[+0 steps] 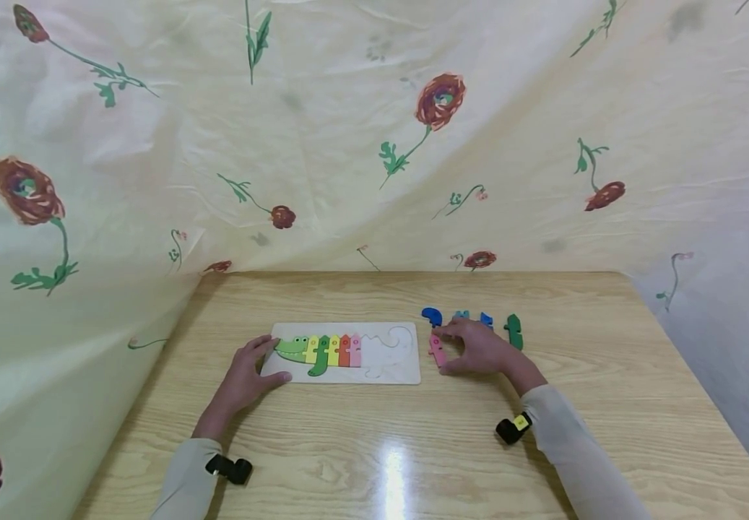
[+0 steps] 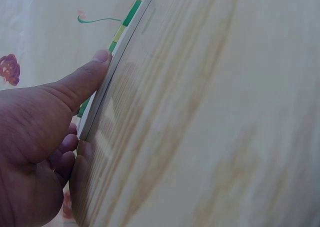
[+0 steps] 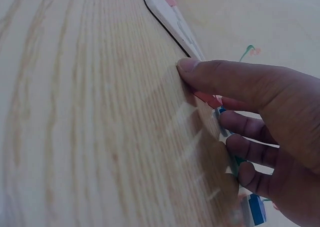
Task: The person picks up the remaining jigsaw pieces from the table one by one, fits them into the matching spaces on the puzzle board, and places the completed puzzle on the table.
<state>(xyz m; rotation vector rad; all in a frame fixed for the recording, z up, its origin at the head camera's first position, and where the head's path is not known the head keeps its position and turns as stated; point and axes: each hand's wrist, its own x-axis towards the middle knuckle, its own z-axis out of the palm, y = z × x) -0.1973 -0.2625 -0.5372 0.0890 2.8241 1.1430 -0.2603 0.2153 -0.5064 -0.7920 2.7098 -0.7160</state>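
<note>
One loose pink piece (image 1: 437,352) in the grip of the right hand (image 1: 482,348), pinched end to end between thumb and forefinger; thumb at the near end, forefinger at the far end, other fingers loosely bent behind; low over the wood-grain table (image 1: 328,448) or resting on it, hard to tell which; just right of the puzzle board (image 1: 407,372), with a narrow strip of tabletop between.

Left hand (image 1: 248,379) at the opposite end of the board, gripping it there; thumb against the near edge, fingers around the far left corner; well apart from the pink piece.

On the board, from left to right, a green crocodile head (image 1: 292,350), a first yellow piece (image 1: 312,349), a green piece with a leg (image 1: 323,355), a second yellow piece (image 1: 334,350), a red piece (image 1: 344,350) and a fitted pink piece (image 1: 355,350), all side by side; farther right, drawn outlines of a curled tail and a leg on pale surface.

Just beyond the right fingertips, a dark blue curved piece (image 1: 432,316); next along, a teal piece (image 1: 461,314) and a blue piece (image 1: 487,319), both partly hidden by the right hand; near the wrist, a dark green piece (image 1: 514,332); behind everything, a flowered cloth (image 1: 322,159).
</note>
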